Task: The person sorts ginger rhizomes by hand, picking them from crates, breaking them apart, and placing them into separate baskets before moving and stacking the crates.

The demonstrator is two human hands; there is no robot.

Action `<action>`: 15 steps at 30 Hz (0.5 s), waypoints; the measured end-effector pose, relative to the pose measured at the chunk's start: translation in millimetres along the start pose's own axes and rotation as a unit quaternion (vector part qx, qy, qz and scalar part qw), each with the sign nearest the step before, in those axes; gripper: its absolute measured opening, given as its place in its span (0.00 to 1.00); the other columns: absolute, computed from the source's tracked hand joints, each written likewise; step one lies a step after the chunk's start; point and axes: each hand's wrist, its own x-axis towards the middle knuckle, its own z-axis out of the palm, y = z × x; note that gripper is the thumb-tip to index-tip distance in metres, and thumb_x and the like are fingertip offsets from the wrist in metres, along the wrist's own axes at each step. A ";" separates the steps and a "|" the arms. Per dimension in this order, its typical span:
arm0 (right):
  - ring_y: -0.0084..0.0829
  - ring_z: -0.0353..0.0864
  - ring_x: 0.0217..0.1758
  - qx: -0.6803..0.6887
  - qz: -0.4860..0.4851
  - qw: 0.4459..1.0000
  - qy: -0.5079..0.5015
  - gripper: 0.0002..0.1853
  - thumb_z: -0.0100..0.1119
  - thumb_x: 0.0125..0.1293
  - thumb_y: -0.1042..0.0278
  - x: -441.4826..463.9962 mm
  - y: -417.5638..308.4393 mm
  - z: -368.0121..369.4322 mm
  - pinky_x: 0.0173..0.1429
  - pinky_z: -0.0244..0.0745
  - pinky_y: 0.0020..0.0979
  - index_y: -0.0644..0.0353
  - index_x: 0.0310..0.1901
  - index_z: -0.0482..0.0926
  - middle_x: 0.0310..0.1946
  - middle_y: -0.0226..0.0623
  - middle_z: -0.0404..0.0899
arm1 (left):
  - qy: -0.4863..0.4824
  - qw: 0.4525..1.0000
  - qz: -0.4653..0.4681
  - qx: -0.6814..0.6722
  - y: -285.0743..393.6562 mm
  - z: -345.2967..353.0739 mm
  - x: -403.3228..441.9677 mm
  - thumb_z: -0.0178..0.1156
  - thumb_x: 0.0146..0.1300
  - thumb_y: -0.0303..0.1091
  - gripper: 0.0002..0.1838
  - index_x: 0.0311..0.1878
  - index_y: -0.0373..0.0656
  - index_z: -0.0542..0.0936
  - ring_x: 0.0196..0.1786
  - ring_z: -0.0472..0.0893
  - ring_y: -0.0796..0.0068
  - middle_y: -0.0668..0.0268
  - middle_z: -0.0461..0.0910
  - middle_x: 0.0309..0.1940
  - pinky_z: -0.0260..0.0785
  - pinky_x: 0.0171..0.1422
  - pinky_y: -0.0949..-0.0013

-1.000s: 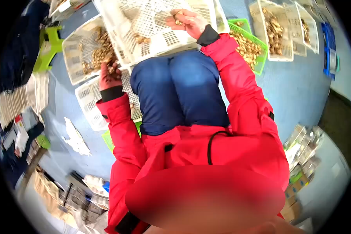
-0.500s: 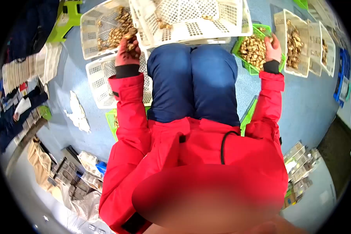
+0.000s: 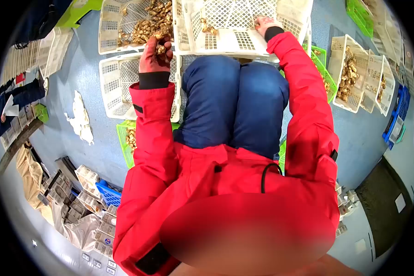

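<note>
My left hand (image 3: 154,57) is closed around a few small golden-brown knobbly pieces (image 3: 160,48), whose exact kind I cannot make out. It is just in front of a white plastic basket (image 3: 106,33) that holds a heap of similar pieces (image 3: 147,28). My right hand (image 3: 266,25) reaches into the large white basket (image 3: 244,47) before my knees. Its fingers are bent together, and whatever they hold is hidden. A small cluster of brown pieces (image 3: 208,27) lies in that basket, left of my right hand.
Another white basket (image 3: 111,87) stands by my left knee. Green baskets (image 3: 120,138) with brown pieces flank my legs. White baskets with pieces (image 3: 347,76) stand at the right. A white cloth (image 3: 80,118) lies on the blue floor (image 3: 69,152).
My right hand has left the green basket at the right and moved left into the large white basket. My left hand stays near the left basket, still holding brown pieces. The view has shifted slightly.
</note>
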 end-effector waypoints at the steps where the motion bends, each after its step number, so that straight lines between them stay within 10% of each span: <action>1: 0.37 0.73 0.48 0.054 0.002 0.999 0.000 0.18 0.48 0.56 0.51 -9.1 6.8 -0.8 0.51 0.67 0.36 0.51 0.44 0.73 0.43 0.37 0.76 | 0.013 1.000 -0.011 -0.009 -2.2 -3.6 1.9 0.49 0.63 0.40 0.16 0.46 0.37 0.70 0.35 0.74 0.75 0.62 0.75 0.36 0.68 0.33 0.75; 3: 0.30 0.77 0.41 0.353 0.046 0.934 -0.001 0.18 0.50 0.57 0.56 -38.3 8.8 -32.0 0.43 0.71 0.31 0.57 0.45 0.73 0.37 0.36 0.77 | -0.021 0.999 -0.014 -0.021 -2.8 2.9 -0.6 0.49 0.63 0.40 0.16 0.46 0.37 0.70 0.34 0.74 0.75 0.63 0.75 0.36 0.68 0.33 0.75; 5: 0.29 0.76 0.41 0.715 0.075 0.695 0.008 0.14 0.48 0.61 0.63 -48.8 4.4 -30.3 0.47 0.72 0.30 0.59 0.47 0.72 0.38 0.39 0.77 | -0.018 1.000 -0.021 -0.013 -3.3 -1.8 1.8 0.48 0.63 0.40 0.16 0.46 0.36 0.70 0.34 0.74 0.76 0.63 0.75 0.35 0.68 0.33 0.75; 9: 0.40 0.72 0.52 0.914 -0.119 0.383 -0.057 0.26 0.47 0.64 0.64 -79.6 -3.4 -41.9 0.55 0.69 0.34 0.61 0.61 0.55 0.51 0.50 0.67 | 0.014 0.999 -0.018 0.026 -4.3 -1.2 2.5 0.49 0.62 0.42 0.17 0.48 0.39 0.71 0.33 0.73 0.78 0.65 0.75 0.35 0.67 0.31 0.77; 15: 0.40 0.70 0.53 0.869 -0.154 0.469 -0.006 0.32 0.48 0.60 0.75 -104.8 -22.2 -64.7 0.57 0.67 0.37 0.62 0.64 0.46 0.54 0.54 0.64 | 0.006 1.000 -0.014 0.017 -4.3 1.1 1.8 0.49 0.63 0.42 0.17 0.48 0.39 0.70 0.32 0.73 0.77 0.64 0.75 0.36 0.67 0.31 0.77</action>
